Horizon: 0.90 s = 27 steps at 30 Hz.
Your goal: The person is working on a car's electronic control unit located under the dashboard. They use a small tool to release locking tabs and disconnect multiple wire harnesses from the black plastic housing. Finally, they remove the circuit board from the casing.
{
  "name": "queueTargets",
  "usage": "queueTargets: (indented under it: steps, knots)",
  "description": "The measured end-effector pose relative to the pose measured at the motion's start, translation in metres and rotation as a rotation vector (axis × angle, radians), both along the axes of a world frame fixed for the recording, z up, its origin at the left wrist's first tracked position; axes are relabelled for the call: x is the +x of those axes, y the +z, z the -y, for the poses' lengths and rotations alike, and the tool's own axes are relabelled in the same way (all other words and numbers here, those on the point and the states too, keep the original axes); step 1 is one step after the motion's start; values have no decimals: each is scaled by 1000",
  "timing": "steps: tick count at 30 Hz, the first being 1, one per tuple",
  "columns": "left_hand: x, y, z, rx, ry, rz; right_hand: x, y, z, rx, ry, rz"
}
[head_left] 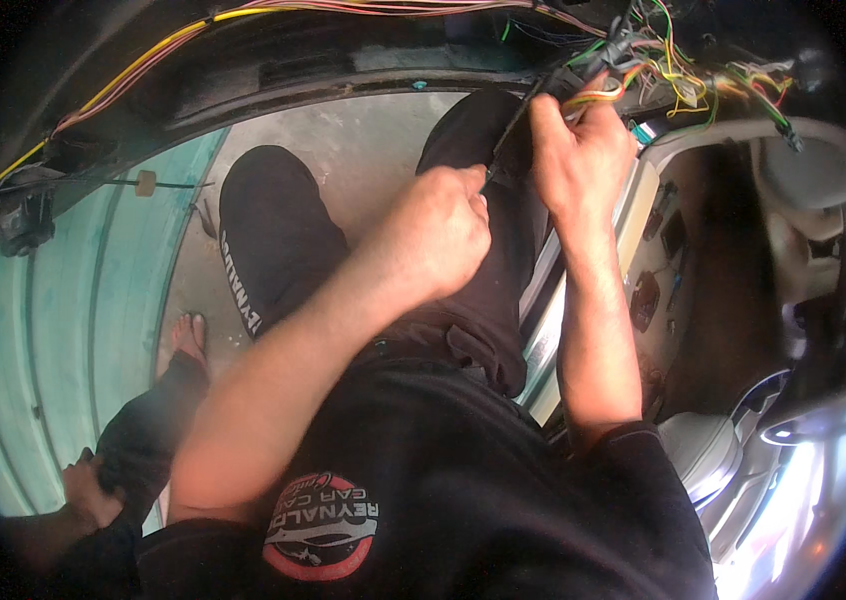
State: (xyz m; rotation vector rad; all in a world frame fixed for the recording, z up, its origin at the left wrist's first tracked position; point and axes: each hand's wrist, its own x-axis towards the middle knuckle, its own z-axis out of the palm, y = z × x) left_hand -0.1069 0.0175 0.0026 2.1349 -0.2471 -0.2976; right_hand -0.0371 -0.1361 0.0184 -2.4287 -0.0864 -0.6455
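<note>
My right hand (588,155) is closed around a bundle of wires (598,97) at the upper right, with yellow, red and white strands looping over its fingers. Lower and to the left, my left hand (433,235) is a fist around the end of a thin dark strand (511,135). That strand runs taut up to the dark part of the bundle; whether it is tape or cable I cannot tell. Just beyond my right hand, loose thin wires (678,75) in green, yellow and red spread out in a tangle.
A yellow and pink wire harness (158,50) follows the dark car body overhead. At the far left hangs a black fitting (23,215) near a green corrugated sheet (53,330). Another person's hand (91,492) and leg show at lower left. Car seats (703,450) stand on the right.
</note>
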Motion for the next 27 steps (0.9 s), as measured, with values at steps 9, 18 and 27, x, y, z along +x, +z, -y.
queueTargets:
  steps: [9, 18, 27]
  knots:
    - [26, 15, -31, 27, -146, -87, -1, -20, 41, 156, 331, -69]
    - [18, 35, -26, 84, -142, -175, 4, -62, 46, 97, 421, -34]
    - [12, 43, -16, 513, -239, 198, 13, -76, 64, 122, 408, -31]
